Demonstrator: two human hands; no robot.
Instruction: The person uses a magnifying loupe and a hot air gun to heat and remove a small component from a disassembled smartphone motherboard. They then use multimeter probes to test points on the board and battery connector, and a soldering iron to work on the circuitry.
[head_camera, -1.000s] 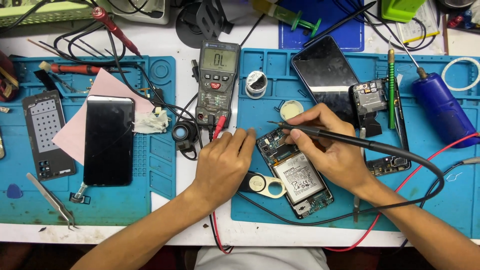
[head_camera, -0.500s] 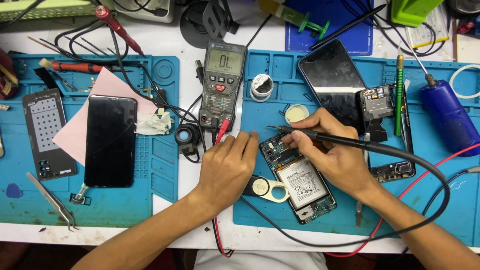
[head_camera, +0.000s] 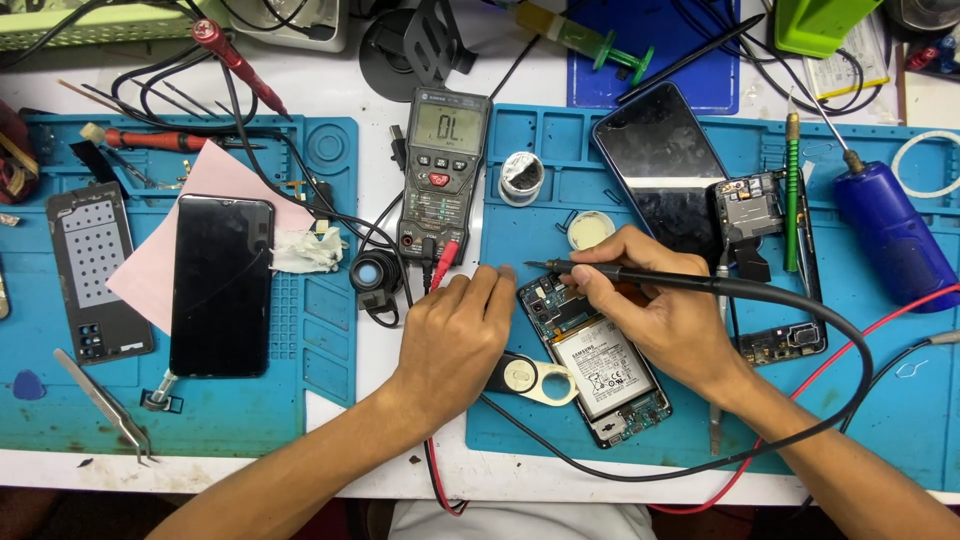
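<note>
Two hands work an opened phone (head_camera: 598, 365): left hand (head_camera: 455, 335) steadies it, fingers together; right hand (head_camera: 660, 305) fingers clamp a black probe (head_camera: 640, 275), pen-like, for precise contact.

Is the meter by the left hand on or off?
On: the meter has characters lit on its screen, and leads are plugged into its bottom edge.

phone repair workshop: blue repair mats (head_camera: 300, 400), multimeter (head_camera: 443, 170), opened phones (head_camera: 595, 360)
</note>
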